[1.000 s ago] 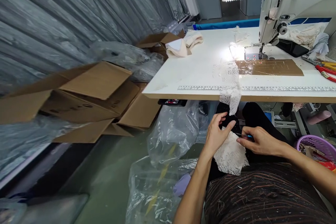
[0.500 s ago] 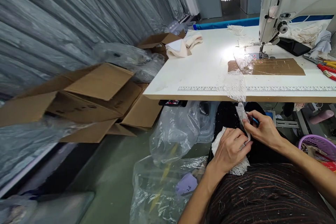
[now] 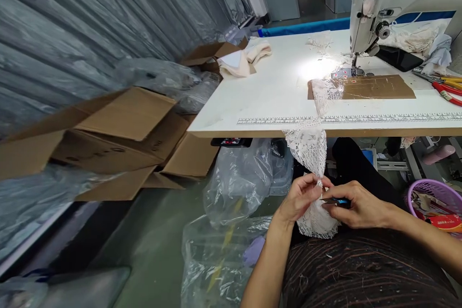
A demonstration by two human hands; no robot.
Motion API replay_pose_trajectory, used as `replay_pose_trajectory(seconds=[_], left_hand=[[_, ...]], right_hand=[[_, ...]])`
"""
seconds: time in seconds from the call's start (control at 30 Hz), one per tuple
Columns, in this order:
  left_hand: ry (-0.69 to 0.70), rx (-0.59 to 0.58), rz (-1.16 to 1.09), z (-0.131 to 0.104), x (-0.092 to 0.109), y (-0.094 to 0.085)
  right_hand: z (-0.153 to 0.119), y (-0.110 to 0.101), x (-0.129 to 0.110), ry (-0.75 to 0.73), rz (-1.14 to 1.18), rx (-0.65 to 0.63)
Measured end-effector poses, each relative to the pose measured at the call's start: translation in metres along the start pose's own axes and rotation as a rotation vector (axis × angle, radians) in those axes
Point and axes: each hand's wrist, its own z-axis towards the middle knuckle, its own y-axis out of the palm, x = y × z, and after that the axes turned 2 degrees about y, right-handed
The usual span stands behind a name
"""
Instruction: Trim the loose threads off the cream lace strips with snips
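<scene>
A strip of white lace (image 3: 307, 148) runs from the sewing machine's plate over the table's front edge and down to my lap. My left hand (image 3: 299, 198) is closed on it, pinching a narrow, gathered spot between thumb and fingers. In my right hand (image 3: 363, 206) are small blue-handled thread snips (image 3: 341, 201), their dark blades pointing left at the lace just below the pinch. Whether the blades touch the lace I cannot tell. More lace (image 3: 317, 221) hangs in a bunch beneath both hands, over my dark clothing.
The white table (image 3: 252, 101) carries a sewing machine (image 3: 368, 14), a brown taped patch (image 3: 382, 87), a black phone (image 3: 399, 58) and red-handled pliers (image 3: 445, 92). Cardboard boxes (image 3: 126, 113) and clear plastic bags (image 3: 240, 183) lie left. A purple basket (image 3: 429, 185) stands right.
My left hand has turned and shifted to pinch the lace higher up. The lace is drawn further down over the table edge. The snips have moved lower and point left. The view has shifted slightly.
</scene>
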Motion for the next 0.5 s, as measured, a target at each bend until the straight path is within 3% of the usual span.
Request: replay_pose_trajectory(seconds=[0.2, 0.3, 0.5], left_hand=[[-0.050, 0.149, 0.140, -0.004, 0.008, -0.003], [-0.073, 0.169, 0.161, -0.006, 0.008, -0.004], [0.017, 0.175, 0.282, -0.007, 0.009, -0.001]], right_hand=[[0.004, -0.013, 0.014, 0.235, -0.012, 0.078], [0.010, -0.015, 0.021, 0.266, -0.078, 0.075], [0.025, -0.010, 0.025, 0.228, -0.156, 0.029]])
